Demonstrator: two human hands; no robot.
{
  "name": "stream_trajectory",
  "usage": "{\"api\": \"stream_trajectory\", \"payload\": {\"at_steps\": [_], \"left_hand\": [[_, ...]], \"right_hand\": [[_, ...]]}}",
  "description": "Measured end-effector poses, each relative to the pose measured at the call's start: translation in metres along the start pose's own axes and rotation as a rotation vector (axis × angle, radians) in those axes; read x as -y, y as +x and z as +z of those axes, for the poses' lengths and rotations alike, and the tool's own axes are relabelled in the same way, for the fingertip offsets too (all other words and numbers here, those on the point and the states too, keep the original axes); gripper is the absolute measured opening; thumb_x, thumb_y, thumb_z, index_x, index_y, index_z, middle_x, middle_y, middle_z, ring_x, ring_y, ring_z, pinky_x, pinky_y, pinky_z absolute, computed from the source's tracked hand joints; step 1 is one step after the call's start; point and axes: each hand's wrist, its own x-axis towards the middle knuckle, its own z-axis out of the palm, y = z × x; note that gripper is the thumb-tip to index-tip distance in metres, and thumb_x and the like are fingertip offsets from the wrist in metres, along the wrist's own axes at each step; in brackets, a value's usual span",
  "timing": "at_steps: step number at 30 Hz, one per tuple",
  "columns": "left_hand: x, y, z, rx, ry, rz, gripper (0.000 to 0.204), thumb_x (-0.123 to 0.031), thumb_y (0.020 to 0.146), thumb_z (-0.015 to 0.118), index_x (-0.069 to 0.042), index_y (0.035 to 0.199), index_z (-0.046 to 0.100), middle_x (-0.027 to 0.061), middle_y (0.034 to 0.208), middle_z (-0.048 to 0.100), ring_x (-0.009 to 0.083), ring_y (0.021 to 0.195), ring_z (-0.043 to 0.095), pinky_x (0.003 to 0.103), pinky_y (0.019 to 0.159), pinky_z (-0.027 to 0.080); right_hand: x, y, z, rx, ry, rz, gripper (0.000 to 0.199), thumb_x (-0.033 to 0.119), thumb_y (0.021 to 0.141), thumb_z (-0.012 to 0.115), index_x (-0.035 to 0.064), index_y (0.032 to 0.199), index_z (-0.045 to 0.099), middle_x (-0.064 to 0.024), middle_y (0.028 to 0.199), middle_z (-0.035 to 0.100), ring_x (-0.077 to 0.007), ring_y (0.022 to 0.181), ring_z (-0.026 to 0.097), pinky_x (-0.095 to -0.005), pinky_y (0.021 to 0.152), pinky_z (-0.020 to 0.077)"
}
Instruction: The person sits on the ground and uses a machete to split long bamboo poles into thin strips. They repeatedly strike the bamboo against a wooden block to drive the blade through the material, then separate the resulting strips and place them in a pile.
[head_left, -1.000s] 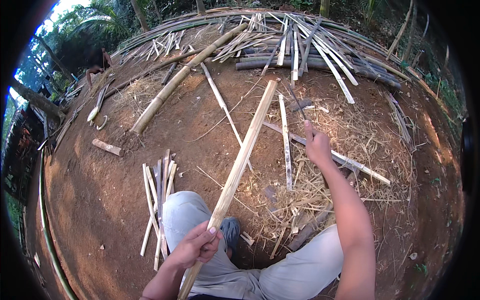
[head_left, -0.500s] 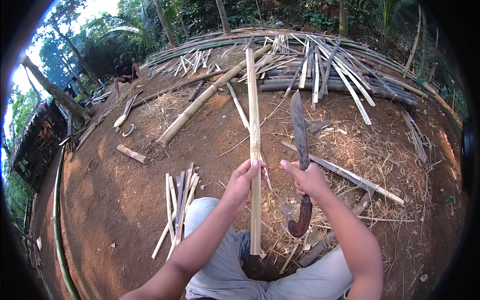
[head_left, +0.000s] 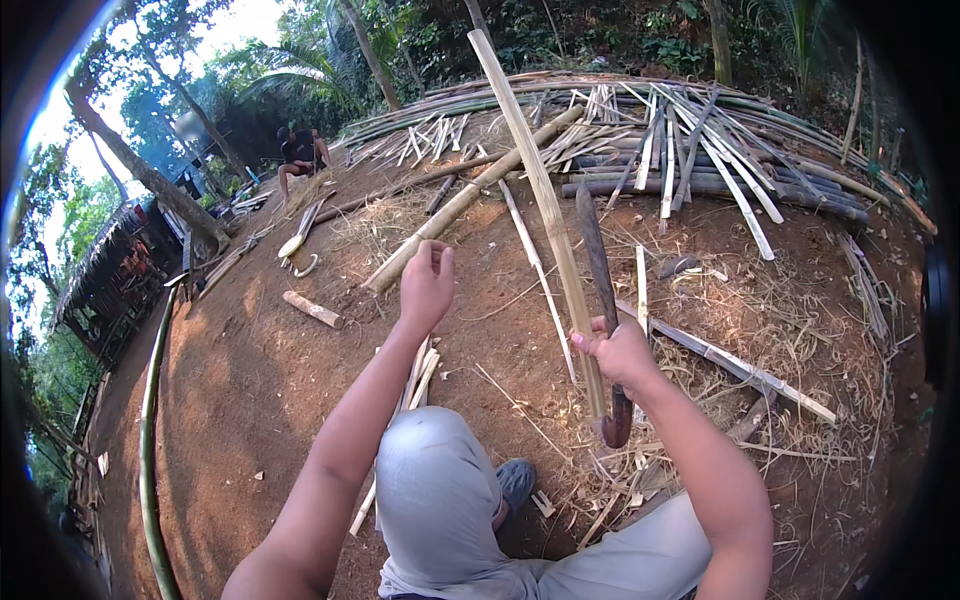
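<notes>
fingers (head_left: 600,338) of the right hand (head_left: 622,352) are curled tight around two things at once, as far as the head view shows: the handle of a long dark machete (head_left: 597,270) and the lower part of a pale split bamboo strip (head_left: 540,200). the machete's blade points up and away from the person, its handle end hanging below the fist near the knee. the bamboo strip runs just beside the blade, on its left, and its long axis climbs from the fist toward the top of the frame, leaning slightly left, so its far end stands high above the ground and well beyond either hand.

the left hand (head_left: 428,285) is raised to the left of the strip, apart from it, fingers loosely bent with nothing between them; the thumb and forefinger sit close but whether they touch cannot be told. the strip lies to the right of this hand and a little farther from the body, with open air between. the right hand is thus the one on the strip, the left the nearer free one to its middle stretch.

below, a bundle of thin splits (head_left: 420,370) lies on the bare earth by the left knee, and shavings cover the ground on the right. a second person (head_left: 300,152) sits far off near the stacked poles (head_left: 700,150).
</notes>
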Motion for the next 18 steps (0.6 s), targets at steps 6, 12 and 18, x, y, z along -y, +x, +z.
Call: {"api": "stream_trajectory", "payload": {"at_steps": [6,12,18], "left_hand": [[0.168,-0.075,0.0,0.659,1.336,0.759,0.023,-0.023,0.084,0.057,-0.006,0.095,0.069,0.0101,0.101,0.062,0.03,0.103,0.055,0.046,0.078,0.045],[0.09,-0.045,-0.03,0.143,0.823,0.488,0.017,-0.02,0.087,0.059,-0.004,0.094,0.059,0.0119,0.096,0.061,0.0294,0.096,0.06,0.044,0.073,0.052],[-0.014,-0.025,-0.103,-0.439,0.614,0.808,0.047,-0.019,0.083,0.071,-0.009,0.124,0.048,0.0162,0.131,0.043,0.0357,0.128,0.039,0.048,0.105,0.034]], "right_hand": [[0.001,0.003,-0.014,-0.101,-0.221,-0.114,0.032,0.024,0.083,0.078,0.001,0.104,0.071,-0.0123,0.084,0.071,-0.0221,0.078,0.068,-0.0363,0.074,0.0507],[-0.012,0.003,-0.025,-0.062,-0.203,-0.145,0.032,0.024,0.082,0.079,0.0006,0.101,0.071,-0.0112,0.08,0.069,-0.0215,0.073,0.065,-0.0363,0.071,0.0494],[-0.029,0.013,-0.04,-0.047,-0.359,-0.09,0.027,0.019,0.08,0.08,0.0005,0.098,0.071,-0.0093,0.072,0.067,-0.0159,0.063,0.061,-0.0337,0.062,0.0469]]}}
